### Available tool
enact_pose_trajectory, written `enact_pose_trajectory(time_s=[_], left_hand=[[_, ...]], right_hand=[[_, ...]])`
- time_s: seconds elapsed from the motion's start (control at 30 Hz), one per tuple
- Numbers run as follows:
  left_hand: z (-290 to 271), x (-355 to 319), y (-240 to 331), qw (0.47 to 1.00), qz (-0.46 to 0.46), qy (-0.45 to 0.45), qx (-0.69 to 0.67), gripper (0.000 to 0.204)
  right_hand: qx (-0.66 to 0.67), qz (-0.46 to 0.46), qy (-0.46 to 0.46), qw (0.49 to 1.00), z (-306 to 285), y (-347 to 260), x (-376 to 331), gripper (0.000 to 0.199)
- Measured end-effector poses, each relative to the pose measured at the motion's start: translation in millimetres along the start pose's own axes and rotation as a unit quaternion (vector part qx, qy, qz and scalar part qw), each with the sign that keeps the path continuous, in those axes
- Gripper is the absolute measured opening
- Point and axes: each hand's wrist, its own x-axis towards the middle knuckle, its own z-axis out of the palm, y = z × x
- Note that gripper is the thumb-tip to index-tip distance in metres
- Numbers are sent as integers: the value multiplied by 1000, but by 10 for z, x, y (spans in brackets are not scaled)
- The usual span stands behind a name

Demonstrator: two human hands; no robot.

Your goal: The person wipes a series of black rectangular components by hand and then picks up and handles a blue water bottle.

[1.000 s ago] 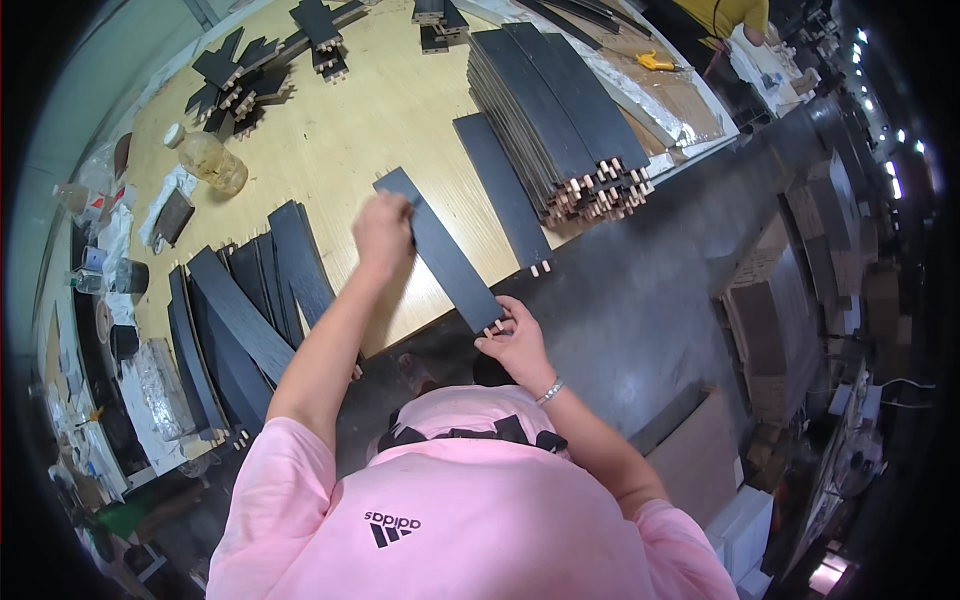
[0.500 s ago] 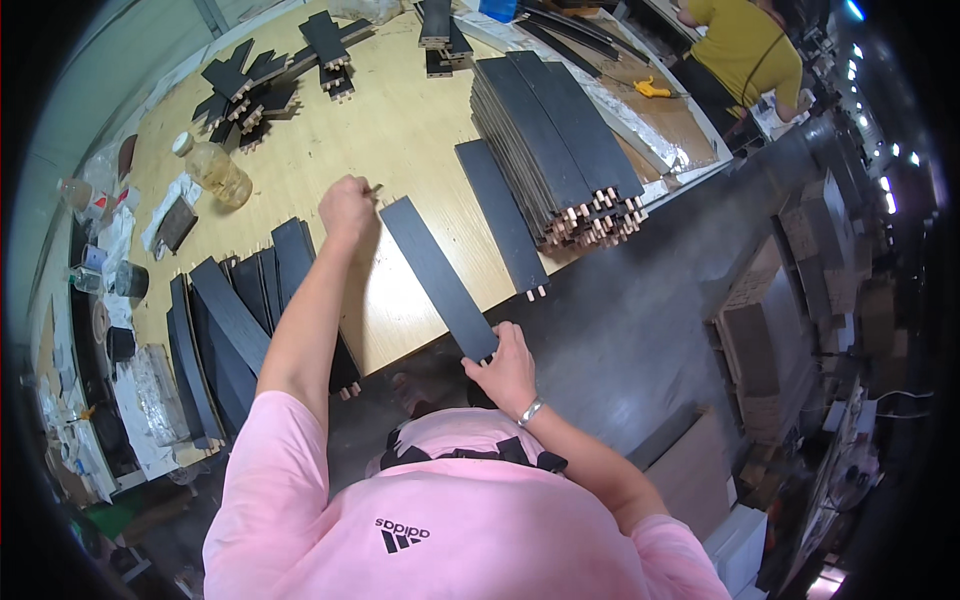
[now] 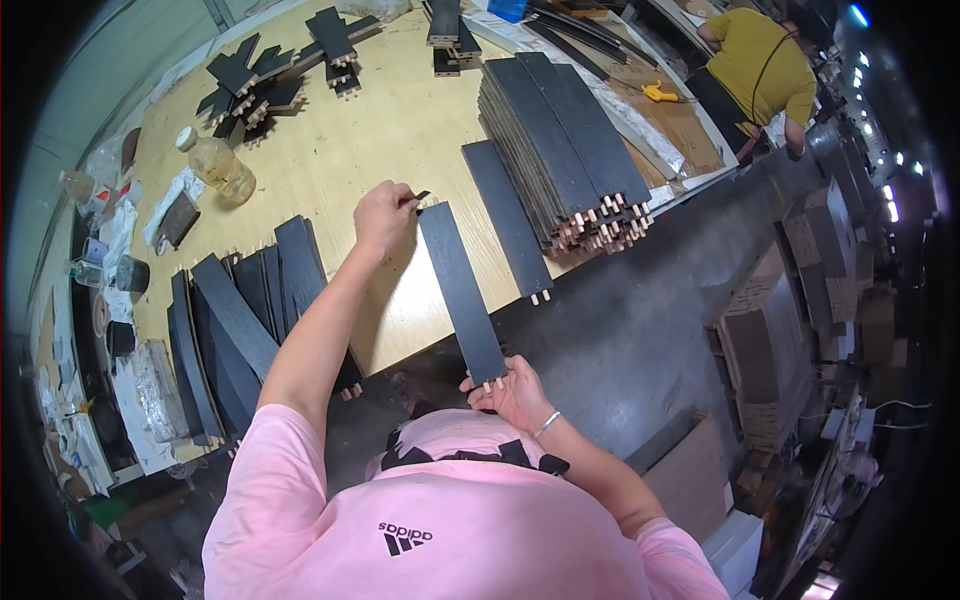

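Note:
A black wooden slat (image 3: 463,295) with light dowels at its ends slants over the table's near edge. My right hand (image 3: 516,396) is closed on its near end, fingers beneath, and dowels show beside the fingers. Beside the slat's far end, my left hand (image 3: 385,220) pinches a small dark strip (image 3: 423,195), too small to name more exactly. To the right lies a single black slat (image 3: 505,220), next to a tall stack of black slats (image 3: 560,140) with many dowel ends facing me. More black slats (image 3: 235,300) lie loosely to the left of my left forearm.
Crossed piles of black slats (image 3: 245,85) lie at the table's far left. A plastic bottle of yellowish liquid (image 3: 222,170) and a dark block (image 3: 178,220) are on the left. A yellow air gun (image 3: 658,93) rests far right, near a person in a yellow shirt (image 3: 765,65).
My left hand has moved right, toward the slat's far end. The slat has turned more upright and shifted slightly right and nearer, and my right hand's grip has moved under its near end.

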Motion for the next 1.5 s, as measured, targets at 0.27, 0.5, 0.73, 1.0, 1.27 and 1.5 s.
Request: enact_pose_trajectory(time_s=[0.27,0.5,0.73,1.0,1.27,1.5], left_hand=[[273,-613,309,988,142,59,-7,4],[212,-1052,495,991,104,-37,-81,10],[126,-74,243,997,56,4,57,7],[-79,-11,236,995,71,-68,30,7],[-99,67,176,988,-71,-131,-51,11],[-65,84,184,991,-61,-117,-13,14]], right_hand=[[6,-20,17,1000,-56,2,21,54],[-2,-24,40,999,26,-59,-56,52],[-111,-91,99,985,76,4,-141,37],[-181,-125,134,966,76,14,-164,32],[-194,-139,154,959,96,-17,-175,33],[-230,-159,160,947,107,-36,-172,34]])
